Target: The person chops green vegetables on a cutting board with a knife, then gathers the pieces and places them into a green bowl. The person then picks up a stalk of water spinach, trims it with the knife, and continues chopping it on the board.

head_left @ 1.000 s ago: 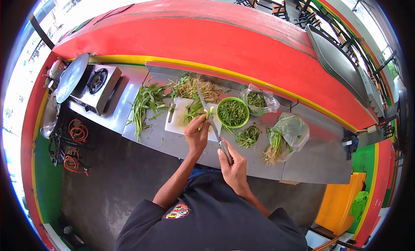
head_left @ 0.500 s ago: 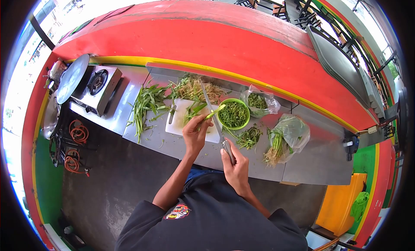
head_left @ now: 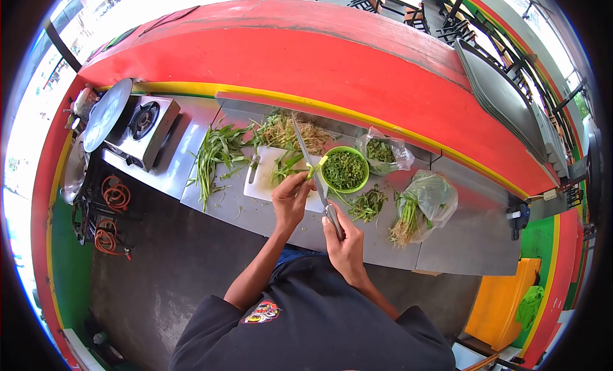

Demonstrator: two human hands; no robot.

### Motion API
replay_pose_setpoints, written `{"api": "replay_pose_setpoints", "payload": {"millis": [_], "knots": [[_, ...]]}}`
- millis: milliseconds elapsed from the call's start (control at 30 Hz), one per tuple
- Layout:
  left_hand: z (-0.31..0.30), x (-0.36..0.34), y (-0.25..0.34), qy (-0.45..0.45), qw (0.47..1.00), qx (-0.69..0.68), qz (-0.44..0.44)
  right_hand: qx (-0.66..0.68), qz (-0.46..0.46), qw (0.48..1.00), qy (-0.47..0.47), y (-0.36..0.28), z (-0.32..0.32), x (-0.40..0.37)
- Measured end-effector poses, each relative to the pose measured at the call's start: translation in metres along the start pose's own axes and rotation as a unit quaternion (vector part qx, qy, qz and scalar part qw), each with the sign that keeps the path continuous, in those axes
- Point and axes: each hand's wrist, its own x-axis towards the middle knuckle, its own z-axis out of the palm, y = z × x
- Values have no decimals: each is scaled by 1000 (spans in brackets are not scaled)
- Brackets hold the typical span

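My left hand [head_left: 291, 200] is closed, its fingertips pinching a green vegetable stem [head_left: 311, 172] with a pale yellow-green end. The handle of a long knife [head_left: 301, 138] is in my right hand [head_left: 346, 248], the blade pointing away from me and crossing at the stem. Beneath my hands lies a white cutting board [head_left: 258, 187] bearing some green leaves and stems. A lime-green bowl [head_left: 367, 177] filled with chopped greens stands just right of the blade. Behind the board is a heap of leafy greens with tangled roots [head_left: 310, 135].
Long leafy stalks [head_left: 214, 157] lie left of the board. On the right are loose leaves [head_left: 368, 204], a bag of greens [head_left: 381, 149] and a bagged rooted bunch [head_left: 408, 221]. A gas stove [head_left: 143, 125] stands far left. A red wall [head_left: 306, 58] rises behind the steel counter [head_left: 469, 234].
The stem in my left hand has drawn back slightly toward me and looks shorter beyond the blade. The knife in my right hand has shifted a little to the left.
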Motion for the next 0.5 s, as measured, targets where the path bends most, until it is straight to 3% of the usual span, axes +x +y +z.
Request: {"api": "replay_pose_setpoints", "payload": {"millis": [500], "knots": [[5,2,-1,30,998,-35,-42,6,8,1000,-6,3,2,6]]}}
